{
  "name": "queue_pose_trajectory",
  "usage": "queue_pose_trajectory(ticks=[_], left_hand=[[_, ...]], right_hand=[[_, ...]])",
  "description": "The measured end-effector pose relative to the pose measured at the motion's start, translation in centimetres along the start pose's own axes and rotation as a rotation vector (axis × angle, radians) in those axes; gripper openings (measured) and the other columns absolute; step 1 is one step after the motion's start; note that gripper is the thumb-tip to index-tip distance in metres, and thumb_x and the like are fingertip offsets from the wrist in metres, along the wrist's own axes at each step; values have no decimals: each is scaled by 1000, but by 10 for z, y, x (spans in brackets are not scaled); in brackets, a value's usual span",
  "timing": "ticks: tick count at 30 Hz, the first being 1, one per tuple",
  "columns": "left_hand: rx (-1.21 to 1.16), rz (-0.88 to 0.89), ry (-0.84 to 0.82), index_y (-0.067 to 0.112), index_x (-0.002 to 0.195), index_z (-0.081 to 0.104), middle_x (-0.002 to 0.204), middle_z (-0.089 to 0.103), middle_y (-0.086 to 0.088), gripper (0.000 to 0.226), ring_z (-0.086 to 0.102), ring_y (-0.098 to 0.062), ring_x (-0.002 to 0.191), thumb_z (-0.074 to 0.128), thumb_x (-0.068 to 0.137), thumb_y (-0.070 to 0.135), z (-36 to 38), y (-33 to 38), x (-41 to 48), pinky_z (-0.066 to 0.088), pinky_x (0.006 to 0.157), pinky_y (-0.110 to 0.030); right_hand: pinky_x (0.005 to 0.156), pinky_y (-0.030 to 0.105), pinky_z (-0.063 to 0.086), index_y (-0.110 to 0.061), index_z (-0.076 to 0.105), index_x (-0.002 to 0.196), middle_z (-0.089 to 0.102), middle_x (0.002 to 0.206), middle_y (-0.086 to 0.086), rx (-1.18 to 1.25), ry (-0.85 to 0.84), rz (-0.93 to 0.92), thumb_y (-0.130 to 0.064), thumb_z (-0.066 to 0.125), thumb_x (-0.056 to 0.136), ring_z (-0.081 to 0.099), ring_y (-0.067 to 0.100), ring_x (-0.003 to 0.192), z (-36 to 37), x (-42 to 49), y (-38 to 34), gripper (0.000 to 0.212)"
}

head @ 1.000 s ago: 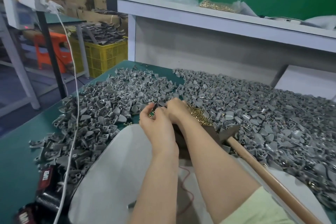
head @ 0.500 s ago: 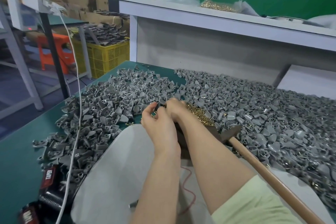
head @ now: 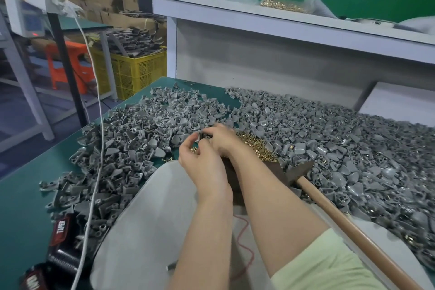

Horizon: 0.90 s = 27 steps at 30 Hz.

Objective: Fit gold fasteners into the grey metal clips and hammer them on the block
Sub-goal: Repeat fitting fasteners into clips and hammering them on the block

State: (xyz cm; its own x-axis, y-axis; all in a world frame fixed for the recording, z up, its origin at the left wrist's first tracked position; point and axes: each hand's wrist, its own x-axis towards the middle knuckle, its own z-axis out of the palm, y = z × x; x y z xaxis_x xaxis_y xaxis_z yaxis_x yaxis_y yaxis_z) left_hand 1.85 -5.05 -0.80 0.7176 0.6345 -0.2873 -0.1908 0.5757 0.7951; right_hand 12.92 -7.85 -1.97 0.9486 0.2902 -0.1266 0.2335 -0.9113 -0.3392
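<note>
Both hands meet at the table's middle over a small grey metal clip [head: 203, 136]. My left hand [head: 200, 165] pinches at it from below, with a few gold fasteners [head: 193, 150] showing by its fingers. My right hand [head: 222, 139] grips the clip from above. A pile of gold fasteners [head: 255, 146] lies just right of my right hand. Loose grey clips [head: 146, 129] cover the green table. The hammer [head: 303, 169] rests with its dark head by my right forearm, its wooden handle [head: 353, 231] running to the lower right. The dark block [head: 231, 176] is mostly hidden behind my arms.
A larger heap of grey clips [head: 341, 143] fills the right side. A grey sheet [head: 141, 231] lies under my arms. A white cable [head: 94, 172] crosses the left clips, with black tools [head: 61, 242] at lower left. A white shelf [head: 282, 21] holds a bag of fasteners [head: 282, 6].
My hands stay together at the same spot; the fingers have shifted slightly around the clip. The camera has moved a little.
</note>
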Motion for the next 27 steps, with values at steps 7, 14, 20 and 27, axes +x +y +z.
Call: queue_pose_trajectory(ticks=[7,14,20,27], left_hand=[[5,3,-6,22,107,53,128,49,-4,21,49,1,79,45,93,8,-1,1,-2,36,59,-10],[16,16,1,24,104,53,129,48,-4,21,49,1,83,45,93,8,0,2,-4,34,63,-14],[7,18,2,23,105,53,129,49,-5,22,50,1,83,45,93,6,0,1,-3,35,65,-14],[1,17,8,24,103,53,127,50,-4,20,50,2,80,45,93,8,0,2,-2,35,60,-11]], right_hand=[[96,33,42,-3,63,117,36,142,17,12,274,112,-1,51,90,51,31,118,-2,4,10,29],[85,35,52,-2,70,101,67,112,15,137,310,182,-4,50,90,61,30,100,-6,3,35,23],[104,41,41,-28,62,123,51,140,4,54,157,77,-6,44,89,46,29,127,-6,6,35,44],[81,29,49,-19,66,114,61,125,3,161,236,94,-12,43,94,61,20,95,-7,0,36,31]])
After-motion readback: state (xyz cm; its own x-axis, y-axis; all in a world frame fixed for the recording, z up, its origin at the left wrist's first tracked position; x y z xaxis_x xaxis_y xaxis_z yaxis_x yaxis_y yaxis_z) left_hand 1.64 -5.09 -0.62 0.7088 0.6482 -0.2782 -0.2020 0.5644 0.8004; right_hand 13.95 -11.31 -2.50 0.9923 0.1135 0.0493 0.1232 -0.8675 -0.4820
